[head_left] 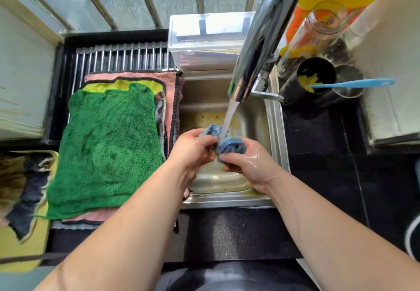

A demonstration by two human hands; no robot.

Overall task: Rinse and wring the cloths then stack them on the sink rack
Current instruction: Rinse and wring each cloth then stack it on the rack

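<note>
My left hand point(193, 147) and right hand point(247, 161) grip the blue cloth point(229, 145), fingers point(205, 140) curled tight, under the stream point(227, 115) from twelve o'clock; advise turning folds through before wringing

- i see a blue cloth point(227, 141), wet and bunched up, under the running water point(228, 118) over the sink point(276, 131).
- a green cloth point(106, 152) lies spread flat atop a pink cloth point(136, 76) on the sink rack point(120, 57).
</note>
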